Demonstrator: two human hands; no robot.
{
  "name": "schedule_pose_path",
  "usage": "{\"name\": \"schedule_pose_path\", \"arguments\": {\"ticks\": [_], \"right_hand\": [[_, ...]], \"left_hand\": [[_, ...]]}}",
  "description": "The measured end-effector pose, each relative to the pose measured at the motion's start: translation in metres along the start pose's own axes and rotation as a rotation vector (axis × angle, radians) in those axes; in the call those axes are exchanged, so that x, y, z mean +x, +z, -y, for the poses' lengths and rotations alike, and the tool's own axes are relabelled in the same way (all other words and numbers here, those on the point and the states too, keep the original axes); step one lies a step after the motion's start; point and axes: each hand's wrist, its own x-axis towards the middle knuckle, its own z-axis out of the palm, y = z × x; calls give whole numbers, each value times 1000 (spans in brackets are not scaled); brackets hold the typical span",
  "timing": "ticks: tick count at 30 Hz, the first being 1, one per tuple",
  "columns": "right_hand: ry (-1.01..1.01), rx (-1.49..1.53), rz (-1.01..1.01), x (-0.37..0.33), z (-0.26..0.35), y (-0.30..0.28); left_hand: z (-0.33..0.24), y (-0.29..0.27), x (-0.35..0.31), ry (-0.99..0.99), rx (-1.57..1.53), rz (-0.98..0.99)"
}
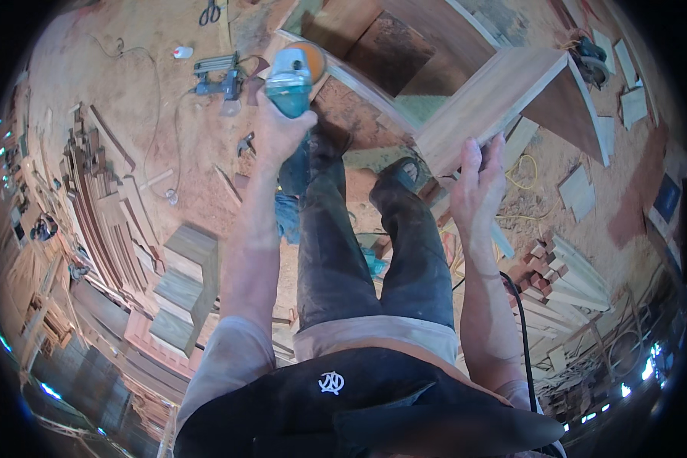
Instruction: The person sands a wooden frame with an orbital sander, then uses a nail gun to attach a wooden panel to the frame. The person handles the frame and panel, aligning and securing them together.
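Sandy, dust-covered ground (122,91) spreads under this workshop, with scrap and tools lying all about. Twelve o'clock is straight ahead of the worker, and the knees mark the middle of the dial. From where I stand, the angle grinder (288,82), teal with an orange disc, is between eleven and twelve, up off the ground. The left hand (280,131) has it by the body, its fingers curled round the housing and the thumb lying across the near side. The disc overlaps the edge of an open wooden box (443,30) at half past twelve, though I can't tell whether they touch.

Towards two o'clock a wooden panel (485,107) slants beside the box, and the right hand (478,183) is at its near edge. Two fingers there reach out nearly straight, a little apart; the thumb is hidden, so I can't tell whether they grip the panel or only rest on it.

A nail gun (223,80) and a pair of scissors (210,12) lie around eleven, and a circular saw (590,61) at two. Long wooden strips (103,206) are heaped at nine, cut lengths of timber (576,278) just past three.
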Motion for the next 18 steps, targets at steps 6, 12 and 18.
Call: {"name": "schedule_pose_path", "arguments": {"ticks": [6,12,18], "right_hand": [[-31,-45,27,1,1,-3],[60,55,53,2,5,-5],[181,67,54,-4,5,-8]], "left_hand": [[-21,30,-57,13,106,216],[-40,37,-95,54,213,526],[5,5,-23,16,-79,94]]}}
